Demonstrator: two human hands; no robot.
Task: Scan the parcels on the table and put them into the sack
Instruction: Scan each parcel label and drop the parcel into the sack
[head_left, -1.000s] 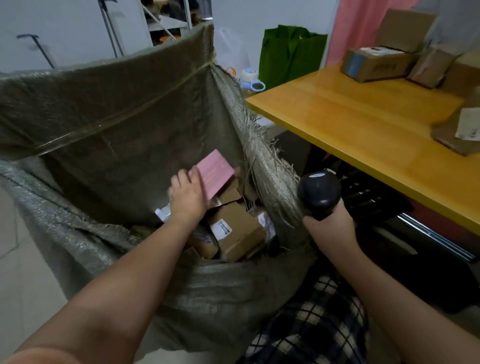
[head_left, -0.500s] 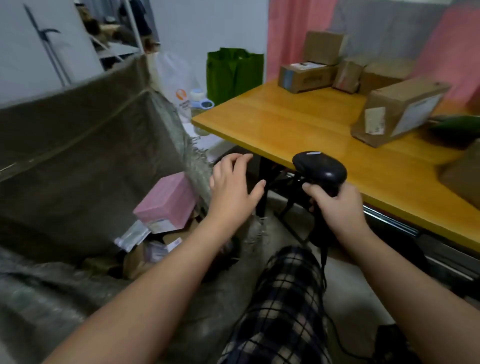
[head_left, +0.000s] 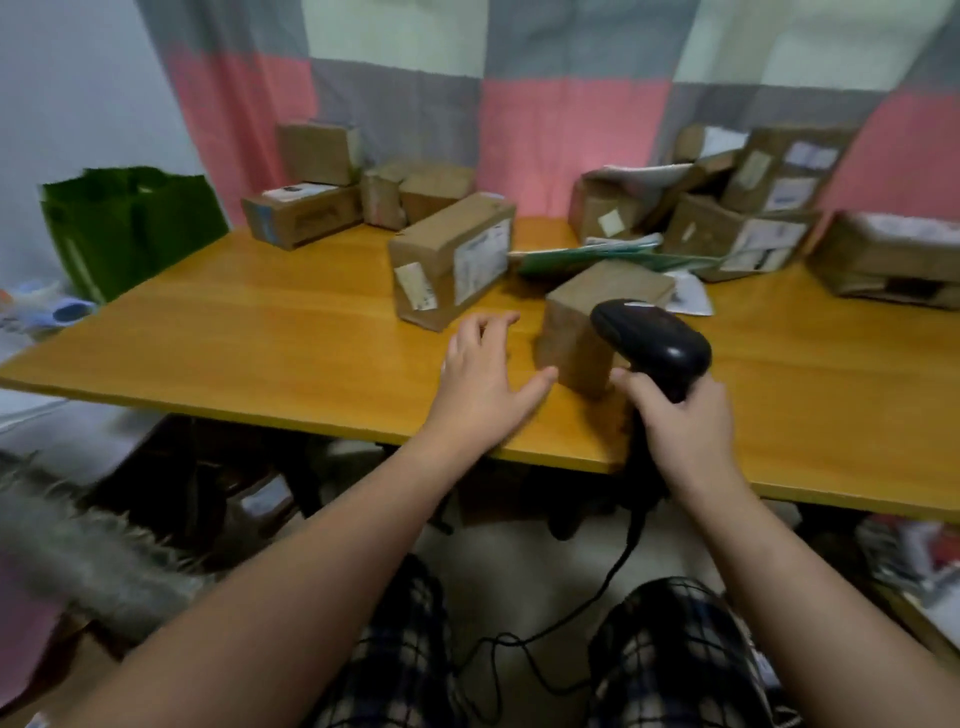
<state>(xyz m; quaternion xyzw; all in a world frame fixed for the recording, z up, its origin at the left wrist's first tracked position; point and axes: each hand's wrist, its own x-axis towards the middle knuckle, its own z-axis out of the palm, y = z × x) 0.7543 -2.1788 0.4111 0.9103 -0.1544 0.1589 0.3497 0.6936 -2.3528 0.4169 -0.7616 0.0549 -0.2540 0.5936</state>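
Left hand (head_left: 488, 374) is out over the worktop (head_left: 260, 332) near its front edge, fingers spread and loose, gripping nothing, thumb tip just beside the small box (head_left: 597, 312); contact can't be called from here. Right hand (head_left: 685, 421) is wrapped round the handle of the scanner (head_left: 654, 343), its black head up in front of that same box, cord (head_left: 597, 597) trailing down past the front edge.

This looks like the pick-up for the next scan. No label shows on the near faces of the small box, so the next move likely calls for the left hand to close on it and turn it until a label faces the scanner. Alternatively the long box (head_left: 452, 260), just behind the left hand, has labels showing already.

Plenty left, I'd say: a stack of parcels (head_left: 306, 208) at the back left corner, a bigger heap (head_left: 743, 208) along the back edge to the right, a flat green envelope (head_left: 587, 257) between.

The sack (head_left: 93, 561) shows only a blurred, frayed rim off the worktop's left end, down low; its contents are out of sight. A green bag (head_left: 130, 223) stands beyond the left edge, contents hidden too.
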